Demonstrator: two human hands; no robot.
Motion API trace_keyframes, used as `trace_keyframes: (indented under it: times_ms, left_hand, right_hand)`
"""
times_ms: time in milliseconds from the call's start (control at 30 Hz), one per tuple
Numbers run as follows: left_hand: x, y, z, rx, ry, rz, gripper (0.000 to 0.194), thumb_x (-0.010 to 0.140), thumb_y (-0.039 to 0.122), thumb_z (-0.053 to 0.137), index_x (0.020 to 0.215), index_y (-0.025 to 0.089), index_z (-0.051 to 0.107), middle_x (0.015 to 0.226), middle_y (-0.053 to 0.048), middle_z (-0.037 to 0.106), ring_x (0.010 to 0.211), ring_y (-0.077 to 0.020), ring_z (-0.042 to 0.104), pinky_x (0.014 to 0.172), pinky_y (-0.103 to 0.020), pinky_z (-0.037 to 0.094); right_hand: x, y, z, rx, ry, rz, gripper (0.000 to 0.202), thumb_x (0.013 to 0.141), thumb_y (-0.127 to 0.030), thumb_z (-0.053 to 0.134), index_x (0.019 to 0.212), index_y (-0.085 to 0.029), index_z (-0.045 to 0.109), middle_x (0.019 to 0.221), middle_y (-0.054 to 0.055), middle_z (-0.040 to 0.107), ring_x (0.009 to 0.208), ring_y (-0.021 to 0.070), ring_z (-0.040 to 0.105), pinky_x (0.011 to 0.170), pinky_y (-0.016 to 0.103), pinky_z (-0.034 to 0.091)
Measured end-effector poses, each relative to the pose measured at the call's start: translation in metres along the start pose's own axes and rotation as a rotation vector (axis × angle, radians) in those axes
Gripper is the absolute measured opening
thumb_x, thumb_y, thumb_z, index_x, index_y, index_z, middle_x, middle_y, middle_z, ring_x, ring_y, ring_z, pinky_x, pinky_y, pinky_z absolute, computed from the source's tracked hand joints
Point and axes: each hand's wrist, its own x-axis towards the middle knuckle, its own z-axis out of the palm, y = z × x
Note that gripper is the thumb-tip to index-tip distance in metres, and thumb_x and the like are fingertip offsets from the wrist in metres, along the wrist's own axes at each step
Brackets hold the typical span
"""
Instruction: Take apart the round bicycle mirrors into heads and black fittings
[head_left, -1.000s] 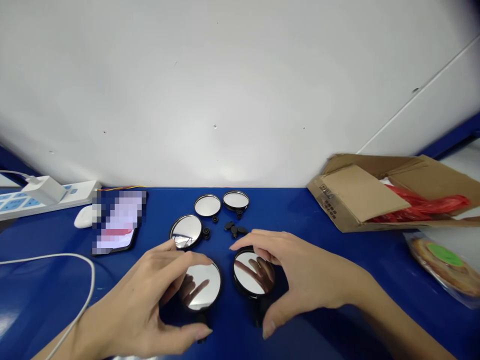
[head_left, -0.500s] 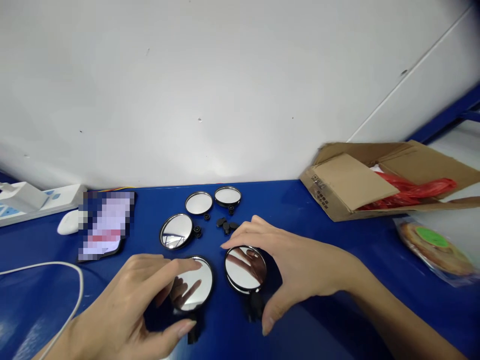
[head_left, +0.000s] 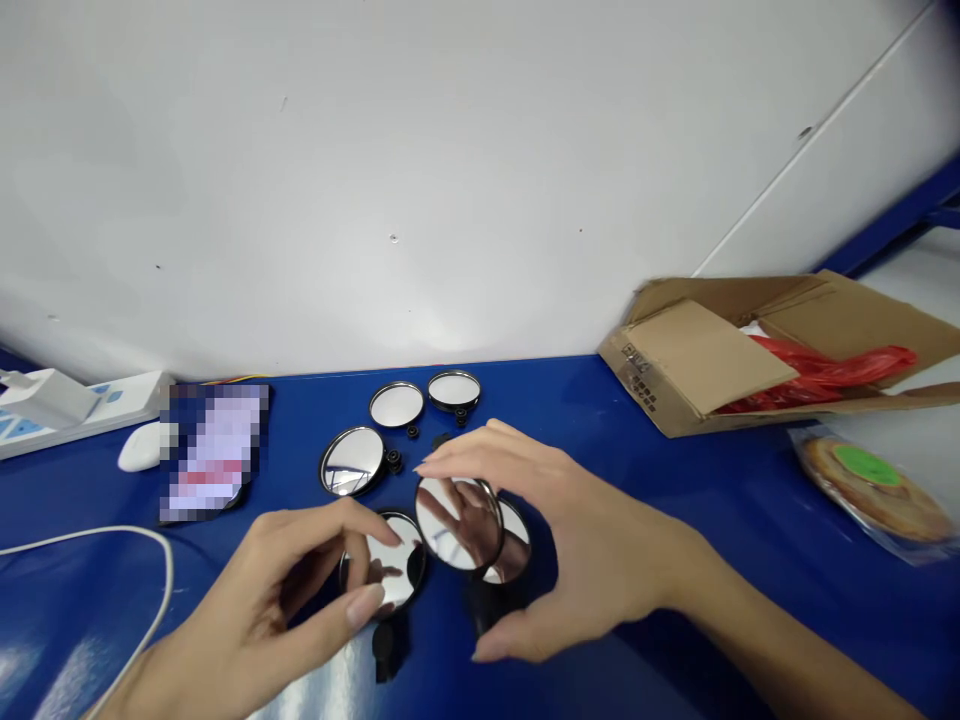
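Observation:
My right hand (head_left: 570,530) holds a round black-rimmed mirror (head_left: 459,522) between its fingers and thumb, tilted and overlapping a second round mirror (head_left: 513,545) behind it. My left hand (head_left: 292,590) hovers with thumb and index finger apart over another round mirror (head_left: 405,570), whose black mount (head_left: 384,650) points toward me. Nothing shows between the left fingertips. Beyond the hands lie three more round mirrors (head_left: 352,461) (head_left: 397,405) (head_left: 454,389), each with a small black fitting. Some black parts (head_left: 441,440) are mostly hidden behind my right hand.
On the left are a phone (head_left: 214,450), a white rounded object (head_left: 142,447), a white power strip (head_left: 124,405) and a white cable (head_left: 161,590). An open cardboard box (head_left: 645,385) with red plastic and a wrapped round item (head_left: 870,490) are on the right.
My right hand has moved left with a mirror, uncovering the mirror beneath it. My left hand's index finger has bent back toward its thumb.

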Motion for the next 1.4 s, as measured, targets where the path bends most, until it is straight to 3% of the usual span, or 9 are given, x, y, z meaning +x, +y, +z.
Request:
trace_keyframes:
  times_ms: [167, 267, 367, 467, 567, 967, 1100, 1267, 1400]
  left_hand:
    - [-0.018, -0.005, 0.012, -0.071, 0.277, -0.068, 0.044, 0.098, 0.055, 0.096, 0.139, 0.041, 0.089, 0.126, -0.007, 0.09, 0.105, -0.0339, 0.084, 0.089, -0.041, 0.07]
    - [-0.011, 0.01, 0.012, -0.103, 0.138, -0.103, 0.014, 0.101, 0.043, 0.093, 0.111, 0.034, 0.094, 0.088, -0.002, 0.086, 0.076, -0.0255, 0.078, 0.07, -0.033, 0.066]
    - [0.004, 0.023, 0.008, -0.285, 0.136, -0.155, 0.024, 0.101, 0.049, 0.091, 0.092, 0.027, 0.09, 0.07, 0.0, 0.074, 0.055, -0.0169, 0.06, 0.054, -0.028, 0.056]
    - [0.013, 0.023, 0.004, -0.459, 0.222, -0.271, 0.028, 0.102, 0.054, 0.091, 0.101, 0.026, 0.085, 0.054, 0.007, 0.055, 0.038, -0.007, 0.03, 0.037, -0.02, 0.023]
    - [0.015, 0.019, 0.002, -0.545, 0.215, -0.348, 0.033, 0.103, 0.054, 0.092, 0.099, 0.025, 0.078, 0.059, 0.006, 0.062, 0.036, -0.0043, 0.033, 0.038, -0.018, 0.019]
    - [0.014, 0.028, 0.015, -0.532, 0.216, -0.388, 0.038, 0.094, 0.049, 0.103, 0.112, 0.029, 0.077, 0.078, 0.002, 0.082, 0.063, -0.0189, 0.075, 0.055, -0.025, 0.066]
    - [0.008, 0.03, 0.015, -0.535, 0.191, -0.401, 0.041, 0.083, 0.038, 0.11, 0.106, 0.03, 0.077, 0.075, 0.004, 0.079, 0.062, -0.018, 0.074, 0.056, -0.024, 0.065]
    - [0.005, 0.029, 0.006, -0.447, 0.089, -0.423, 0.033, 0.101, 0.051, 0.097, 0.113, 0.029, 0.076, 0.08, 0.004, 0.072, 0.065, -0.0122, 0.064, 0.059, -0.018, 0.057]
    - [0.003, 0.024, -0.005, -0.469, -0.158, -0.414, 0.031, 0.109, 0.053, 0.089, 0.119, 0.029, 0.072, 0.092, 0.003, 0.07, 0.074, -0.0111, 0.06, 0.066, -0.017, 0.057]
  right_hand:
    - [-0.001, -0.023, 0.041, -0.313, 0.152, -0.3, 0.07, 0.114, -0.056, 0.079, 0.169, -0.017, 0.059, 0.173, 0.017, 0.069, 0.135, 0.0272, 0.075, 0.124, 0.045, 0.057]
    - [-0.001, -0.032, 0.049, -0.438, 0.151, -0.332, 0.053, 0.12, -0.047, 0.071, 0.167, -0.023, 0.065, 0.182, 0.016, 0.061, 0.111, 0.0235, 0.077, 0.103, 0.042, 0.066]
    - [0.0, -0.033, 0.05, -0.49, 0.242, -0.297, 0.054, 0.112, -0.037, 0.079, 0.163, -0.024, 0.069, 0.18, 0.019, 0.061, 0.124, 0.0276, 0.079, 0.1, 0.043, 0.069]
    - [0.003, -0.028, 0.054, -0.564, 0.488, -0.234, 0.053, 0.103, -0.024, 0.086, 0.154, -0.02, 0.07, 0.151, 0.02, 0.08, 0.126, 0.0313, 0.08, 0.097, 0.044, 0.07]
    - [0.009, -0.019, 0.056, -0.593, 0.631, -0.186, 0.023, 0.107, -0.021, 0.083, 0.127, -0.021, 0.07, 0.106, 0.01, 0.084, 0.091, 0.0247, 0.076, 0.08, 0.042, 0.065]
    - [0.01, -0.011, 0.065, -0.798, 0.432, -0.271, 0.019, 0.114, -0.007, 0.065, 0.123, -0.008, 0.082, 0.094, 0.008, 0.078, 0.085, 0.0236, 0.062, 0.072, 0.042, 0.049]
    - [0.009, -0.019, 0.068, -0.781, 0.417, -0.293, 0.023, 0.114, -0.006, 0.061, 0.118, -0.007, 0.084, 0.093, 0.009, 0.077, 0.086, 0.0241, 0.061, 0.073, 0.042, 0.048]
    - [0.012, -0.015, 0.056, -0.694, 0.302, -0.344, 0.025, 0.114, -0.002, 0.061, 0.11, -0.009, 0.084, 0.087, 0.005, 0.07, 0.081, 0.0213, 0.051, 0.072, 0.038, 0.046]
    - [0.01, -0.018, 0.042, -0.568, 0.115, -0.371, 0.024, 0.117, -0.006, 0.063, 0.103, -0.012, 0.08, 0.089, 0.004, 0.067, 0.083, 0.0208, 0.05, 0.077, 0.037, 0.046]
